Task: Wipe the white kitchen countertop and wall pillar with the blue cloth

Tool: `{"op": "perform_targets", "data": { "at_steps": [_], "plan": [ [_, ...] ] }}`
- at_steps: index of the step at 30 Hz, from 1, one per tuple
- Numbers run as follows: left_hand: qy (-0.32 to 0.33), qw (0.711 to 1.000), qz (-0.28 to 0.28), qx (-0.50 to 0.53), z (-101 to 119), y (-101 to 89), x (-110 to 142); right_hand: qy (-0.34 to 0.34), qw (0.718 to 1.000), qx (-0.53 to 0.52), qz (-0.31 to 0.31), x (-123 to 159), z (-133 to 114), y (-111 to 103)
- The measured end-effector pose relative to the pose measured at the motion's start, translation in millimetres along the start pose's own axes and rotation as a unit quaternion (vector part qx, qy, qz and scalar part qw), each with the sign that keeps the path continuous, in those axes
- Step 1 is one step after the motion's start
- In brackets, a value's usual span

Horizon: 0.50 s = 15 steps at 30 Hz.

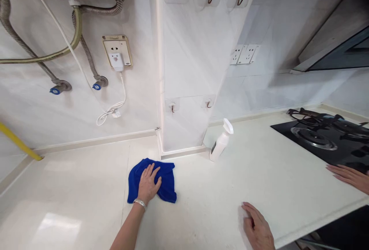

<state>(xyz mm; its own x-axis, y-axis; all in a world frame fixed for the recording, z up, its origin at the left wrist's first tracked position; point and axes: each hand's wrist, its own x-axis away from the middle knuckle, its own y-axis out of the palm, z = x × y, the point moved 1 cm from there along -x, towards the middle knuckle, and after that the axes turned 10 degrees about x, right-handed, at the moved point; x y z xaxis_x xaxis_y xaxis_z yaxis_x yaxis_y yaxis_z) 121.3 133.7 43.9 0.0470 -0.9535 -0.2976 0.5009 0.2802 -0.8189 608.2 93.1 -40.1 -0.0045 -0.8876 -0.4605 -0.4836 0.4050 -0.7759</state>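
A blue cloth (167,181) lies spread and slightly rumpled on the pale countertop (201,211), just left of a wall pillar's base. My left hand (148,182), with a bracelet at the wrist, rests flat on top of it, fingers stretched and slightly apart. My right hand (257,227) is at the counter's front, resting on the surface with its fingers loosely bent and a gap by the thumb; nothing shows in it. Between the two hands and farther back, a white spray bottle (220,144) stands upright beside the pillar.
Another person's hand (348,177) lies flat at the right, near a black gas hob (305,142). Clear hooks (209,102) are on the pillar (190,62). A plugged-in socket (117,52), blue-capped valves (59,87) and a yellow pipe (19,142) line the left.
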Motion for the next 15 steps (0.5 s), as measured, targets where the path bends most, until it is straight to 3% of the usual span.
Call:
{"op": "perform_targets", "data": {
  "at_steps": [8, 15],
  "plan": [
    [-0.056, 0.995, 0.052, -0.068, -55, -38.0, 46, -0.010, 1.000, 0.007, -0.005, 2, 11, 6],
    [-0.097, 0.988, 0.079, -0.095, -83, -61.2, 81, -0.020, 1.000, 0.022, 0.003, 0, 16, 10]
  ]
}}
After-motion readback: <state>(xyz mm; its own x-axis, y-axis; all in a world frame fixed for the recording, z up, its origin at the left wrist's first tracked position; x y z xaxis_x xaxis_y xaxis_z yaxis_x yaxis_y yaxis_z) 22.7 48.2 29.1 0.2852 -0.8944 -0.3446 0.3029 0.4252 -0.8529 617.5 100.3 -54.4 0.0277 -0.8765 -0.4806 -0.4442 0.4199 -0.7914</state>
